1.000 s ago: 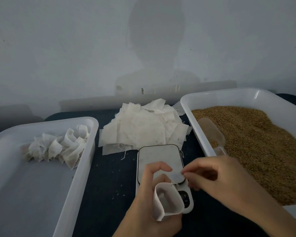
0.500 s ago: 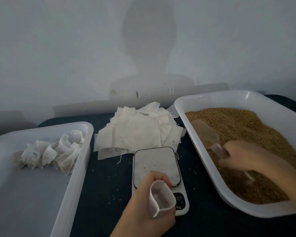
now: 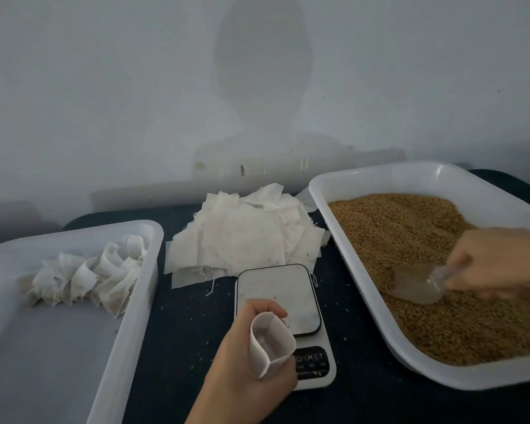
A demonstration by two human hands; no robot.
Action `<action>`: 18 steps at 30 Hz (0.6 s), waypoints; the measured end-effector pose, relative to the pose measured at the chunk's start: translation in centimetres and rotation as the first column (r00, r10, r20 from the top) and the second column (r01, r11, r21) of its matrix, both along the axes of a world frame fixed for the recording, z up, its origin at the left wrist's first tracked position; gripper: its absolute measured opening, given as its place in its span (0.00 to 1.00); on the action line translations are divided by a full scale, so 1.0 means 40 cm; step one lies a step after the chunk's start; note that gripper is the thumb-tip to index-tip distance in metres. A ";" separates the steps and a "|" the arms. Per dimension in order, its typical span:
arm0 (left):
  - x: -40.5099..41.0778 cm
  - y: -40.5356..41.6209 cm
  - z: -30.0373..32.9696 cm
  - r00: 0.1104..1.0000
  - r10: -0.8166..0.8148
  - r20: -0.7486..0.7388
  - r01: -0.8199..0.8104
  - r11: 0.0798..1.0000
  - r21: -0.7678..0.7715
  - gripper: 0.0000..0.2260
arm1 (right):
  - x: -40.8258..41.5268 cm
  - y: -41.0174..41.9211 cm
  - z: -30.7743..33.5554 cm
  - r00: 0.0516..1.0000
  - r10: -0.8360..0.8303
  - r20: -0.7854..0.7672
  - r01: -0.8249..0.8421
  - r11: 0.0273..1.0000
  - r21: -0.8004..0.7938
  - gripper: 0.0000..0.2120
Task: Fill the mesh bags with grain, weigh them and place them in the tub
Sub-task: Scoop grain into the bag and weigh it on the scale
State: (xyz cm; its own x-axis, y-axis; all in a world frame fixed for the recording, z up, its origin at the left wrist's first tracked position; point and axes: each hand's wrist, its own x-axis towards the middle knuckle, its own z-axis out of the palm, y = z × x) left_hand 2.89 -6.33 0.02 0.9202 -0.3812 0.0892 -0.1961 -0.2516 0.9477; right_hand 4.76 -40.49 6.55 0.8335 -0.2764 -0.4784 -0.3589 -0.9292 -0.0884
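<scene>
My left hand (image 3: 245, 371) grips an empty white mesh bag (image 3: 271, 344) with its mouth held open, low over the near end of the white digital scale (image 3: 277, 296). My right hand (image 3: 496, 261) holds the handle of a clear plastic scoop (image 3: 415, 284), whose bowl lies in the brown grain (image 3: 410, 228) inside the white tub on the right (image 3: 343, 234). A heap of flat empty mesh bags (image 3: 242, 237) lies behind the scale. Several filled, bunched bags (image 3: 86, 273) sit at the far end of the left white tub (image 3: 129, 319).
Everything stands on a dark table top (image 3: 184, 325) with loose grains scattered near the scale. A pale wall (image 3: 257, 87) rises close behind the table. The scale's button panel (image 3: 311, 361) faces me, partly covered by my left hand.
My right hand left the bag's edge, reached right into the grain tub and took the scoop, dragging it nearer through the grain. My left hand kept holding the open bag.
</scene>
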 end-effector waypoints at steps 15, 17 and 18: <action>0.000 -0.001 0.001 0.999 0.024 -0.046 -0.025 1.000 -0.015 0.18 | -0.129 0.000 -0.059 0.851 -0.199 0.487 0.071 0.960 0.269 0.08; 0.008 -0.007 0.008 0.999 0.033 -0.043 -0.035 0.999 -0.028 0.17 | -0.132 0.024 -0.052 0.818 -0.213 0.535 0.027 0.942 0.334 0.06; 0.014 -0.010 0.012 0.999 0.031 -0.041 -0.032 0.999 -0.033 0.17 | -0.132 0.042 -0.042 0.799 -0.220 0.559 -0.005 0.928 0.373 0.06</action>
State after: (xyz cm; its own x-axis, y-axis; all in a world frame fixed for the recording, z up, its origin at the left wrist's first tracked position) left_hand 3.47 -6.73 0.52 0.9347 -0.3496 0.0637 -0.1498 -0.2249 0.9628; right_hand -0.53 -38.80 4.86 0.9551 -0.2960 0.0089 -0.2287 -0.7563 -0.6129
